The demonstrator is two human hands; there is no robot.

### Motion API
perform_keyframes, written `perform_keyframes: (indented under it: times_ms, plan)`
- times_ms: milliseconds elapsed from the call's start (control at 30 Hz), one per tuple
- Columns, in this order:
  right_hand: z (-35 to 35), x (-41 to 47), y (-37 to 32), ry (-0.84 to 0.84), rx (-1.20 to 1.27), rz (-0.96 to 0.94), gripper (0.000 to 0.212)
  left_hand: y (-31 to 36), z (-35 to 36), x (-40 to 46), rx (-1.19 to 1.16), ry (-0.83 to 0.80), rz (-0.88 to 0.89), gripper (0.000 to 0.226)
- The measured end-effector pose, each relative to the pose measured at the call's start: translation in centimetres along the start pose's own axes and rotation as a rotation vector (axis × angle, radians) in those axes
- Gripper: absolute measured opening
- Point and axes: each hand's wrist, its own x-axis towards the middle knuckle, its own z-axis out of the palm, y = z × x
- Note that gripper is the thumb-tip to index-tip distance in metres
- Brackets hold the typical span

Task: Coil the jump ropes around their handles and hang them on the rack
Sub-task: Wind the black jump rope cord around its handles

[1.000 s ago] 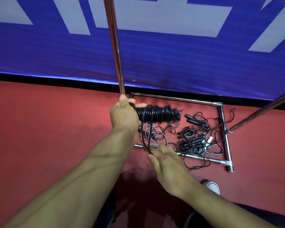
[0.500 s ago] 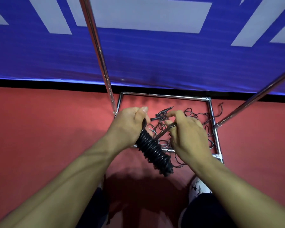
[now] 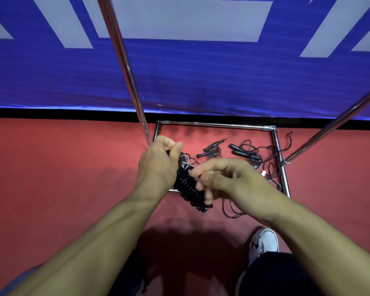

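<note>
A white shoe [image 3: 263, 244] stands on the red floor [image 3: 62, 171] below the right hand [image 3: 233, 184]. That hand's fingers curl against the lower end of the coiled black jump rope [image 3: 189, 189]; whether they pinch it is blurred and cannot be told. The left hand [image 3: 158, 165] grips the bundle's upper end, thumb folded over. Beyond both hands, loose jump ropes [image 3: 246, 153] lie tangled inside the rack's chrome base frame [image 3: 218, 124]. An upright pole [image 3: 124, 67] rises just behind the left hand, before a blue banner [image 3: 222, 77].
</note>
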Motion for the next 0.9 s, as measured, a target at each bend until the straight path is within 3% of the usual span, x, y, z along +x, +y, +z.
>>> perform_keyframes:
  times_ms: [100,200,300,400,567,700,900]
  plan:
    - [0.1,0.1,-0.1,-0.091,0.206,0.078,0.04,0.0,0.7,-0.1,-0.081,0.006,0.006,0.019]
    - [0.0,-0.2,0.4,-0.04,-0.246,-0.087,0.045,-0.2,1.4,0.2,-0.165,-0.006,-0.061,0.021]
    - [0.4,-0.5,1.1,0.171,-0.695,-0.428,0.022,-0.8,1.8,0.8,-0.28,0.008,-0.162,0.024]
    - [0.3,-0.1,1.3,0.354,-0.852,-0.676,0.007,-0.6,1.8,0.5,-0.453,-0.032,-0.232,0.025]
    - [0.2,0.2,1.0,0.417,-0.623,-0.554,0.018,0.2,1.4,0.0,-0.666,-0.102,-0.296,0.034]
    - [0.1,0.7,1.7,0.539,-0.802,-0.524,0.044,0.6,1.3,-0.1,-0.844,-0.223,-0.462,0.03]
    - [0.5,0.6,2.0,0.572,-0.975,-0.362,0.045,0.6,1.5,-0.2,-1.061,-0.423,-0.669,0.052]
